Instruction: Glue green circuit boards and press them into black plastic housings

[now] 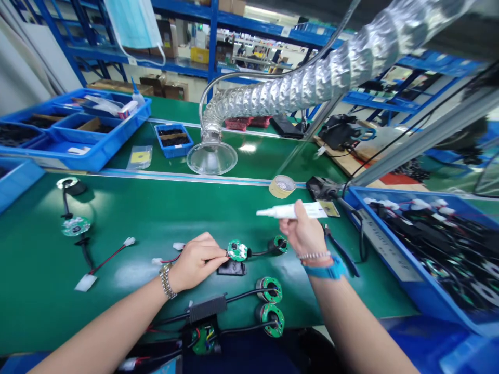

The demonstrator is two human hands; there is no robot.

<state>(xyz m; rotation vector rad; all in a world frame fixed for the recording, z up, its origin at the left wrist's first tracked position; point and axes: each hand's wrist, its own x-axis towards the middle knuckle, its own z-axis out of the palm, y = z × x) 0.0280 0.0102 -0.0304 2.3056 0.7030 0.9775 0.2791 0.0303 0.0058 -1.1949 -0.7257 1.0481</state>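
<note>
My left hand (198,261) is closed at the left edge of a small green circuit board (237,250), thumb and forefinger pinched there. A black cable runs from this board to a round motor-like part (279,244) on the right. Beneath the board lies a small dark block (232,268). In my right hand (305,236) is a white glue-like tube (292,211), held nearly level, its narrow tip pointing left above the board. Closer to me are two round parts with green boards (270,290), a ribbed black sleeve (208,308) and another wired board (203,340).
A metal extraction funnel (212,157) hangs from a silver duct (296,83). At right are a tape roll (283,186), pliers (343,252) and a blue bin (421,280) of cables. A divided blue tray (93,150) and a wired assembly (76,226) are at left.
</note>
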